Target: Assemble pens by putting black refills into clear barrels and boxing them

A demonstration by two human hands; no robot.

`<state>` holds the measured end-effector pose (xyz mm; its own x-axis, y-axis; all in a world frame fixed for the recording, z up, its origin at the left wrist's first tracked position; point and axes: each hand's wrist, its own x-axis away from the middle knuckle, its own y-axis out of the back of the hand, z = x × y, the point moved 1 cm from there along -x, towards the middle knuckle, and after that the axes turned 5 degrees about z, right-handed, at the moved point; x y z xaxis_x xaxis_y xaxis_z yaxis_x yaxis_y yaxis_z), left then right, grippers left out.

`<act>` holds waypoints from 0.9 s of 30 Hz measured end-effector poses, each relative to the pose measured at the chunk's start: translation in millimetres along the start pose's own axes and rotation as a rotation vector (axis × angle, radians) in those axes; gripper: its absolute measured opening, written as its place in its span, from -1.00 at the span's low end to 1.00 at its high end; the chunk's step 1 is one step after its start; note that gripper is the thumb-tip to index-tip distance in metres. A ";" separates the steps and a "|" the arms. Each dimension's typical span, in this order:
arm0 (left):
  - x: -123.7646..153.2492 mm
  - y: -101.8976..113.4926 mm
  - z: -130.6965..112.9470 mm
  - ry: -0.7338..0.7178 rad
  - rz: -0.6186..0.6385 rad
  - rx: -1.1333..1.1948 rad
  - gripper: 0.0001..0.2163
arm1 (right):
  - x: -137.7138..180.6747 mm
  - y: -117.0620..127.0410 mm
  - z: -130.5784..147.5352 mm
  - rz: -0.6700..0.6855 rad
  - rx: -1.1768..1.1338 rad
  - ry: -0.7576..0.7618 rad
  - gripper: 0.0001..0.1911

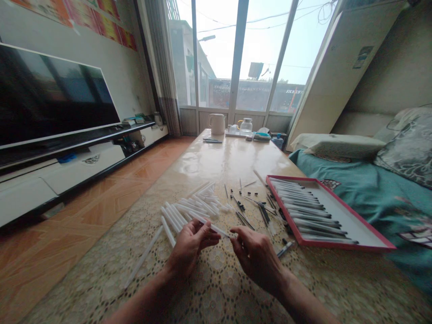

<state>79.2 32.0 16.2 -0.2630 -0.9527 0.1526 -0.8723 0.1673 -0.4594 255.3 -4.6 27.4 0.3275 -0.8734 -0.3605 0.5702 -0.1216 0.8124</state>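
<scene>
Between thumb and fingers, my left hand point(189, 247) grips a slim white pen barrel point(219, 230). My right hand point(254, 252) is closed, its fingertips pinching the barrel's right end, where a small dark tip shows; whether that is a separate part I cannot tell. White pen barrels point(199, 202) lie in a pile just beyond my left hand. Dark refills point(263, 213) and small black pen parts point(240, 205) are scattered beyond my right hand. To the right, a red-rimmed tray point(340, 248) holds a row of pens point(312, 209) with dark ends.
A single white tube point(144, 256) lies left of my left hand. Close to the tray's near corner is a clear pen point(285, 248). At the table's far end stand a cream pitcher point(217, 124) and a glass jug point(246, 126). A sofa point(354, 180) borders the right side.
</scene>
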 end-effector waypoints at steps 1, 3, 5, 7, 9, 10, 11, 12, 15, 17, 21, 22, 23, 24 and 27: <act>0.8 -0.6 1.1 0.005 0.039 -0.007 -0.76 | -0.4 -0.4 0.5 -0.017 -0.020 -0.029 -0.77; 2.9 -2.9 2.8 0.040 0.147 -0.050 -0.75 | -0.7 -0.7 1.7 -0.050 -0.073 -0.083 -0.76; 5.0 -5.8 3.8 0.091 0.262 -0.119 -0.76 | -0.3 -0.5 3.0 -0.071 -0.131 -0.114 -0.75; 6.0 -7.7 4.2 0.118 0.325 -0.165 -0.79 | 0.8 0.2 3.1 -0.066 -0.179 -0.128 -0.75; 5.0 -7.3 3.8 0.112 0.306 -0.130 -0.81 | 1.5 2.2 0.3 -0.077 -0.223 -0.138 -0.70; 3.9 -6.2 3.3 0.106 0.276 -0.080 -0.82 | 1.3 4.1 -2.6 -0.099 -0.239 -0.150 -0.66; 2.6 -4.6 2.6 0.106 0.241 -0.013 -0.84 | 0.6 6.9 -6.6 -0.135 -0.241 -0.175 -0.63; 1.2 -2.6 1.7 0.107 0.198 0.069 -0.85 | -0.5 10.5 -11.6 -0.178 -0.221 -0.211 -0.61; -2.2 3.6 -2.5 0.096 0.062 0.310 -0.89 | -4.9 25.6 -30.3 -0.243 -0.039 -0.335 -0.68; -3.4 6.5 -5.8 0.064 -0.013 0.411 -0.92 | -6.4 36.9 -43.3 -0.220 0.116 -0.391 -0.73; -2.9 6.9 -9.8 0.032 -0.076 0.481 -0.86 | -0.2 52.5 -64.5 -0.079 0.400 -0.419 -0.86; -2.4 6.2 -10.2 0.034 -0.076 0.483 -0.85 | 2.8 54.0 -67.9 -0.024 0.467 -0.430 -0.86; -1.8 5.5 -10.4 0.038 -0.071 0.480 -0.84 | 6.0 54.7 -70.4 0.033 0.524 -0.449 -0.83; -1.3 4.8 -10.5 0.042 -0.067 0.476 -0.84 | 9.0 54.9 -71.8 0.088 0.568 -0.470 -0.81; -0.6 3.6 -10.5 0.045 -0.059 0.456 -0.85 | 15.0 54.6 -70.2 0.214 0.600 -0.512 -0.77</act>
<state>71.9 35.8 23.6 -0.2446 -0.9435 0.2235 -0.6189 -0.0255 -0.7851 344.2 8.8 34.2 -0.0839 -0.9959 -0.0342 -0.0133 -0.0332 0.9994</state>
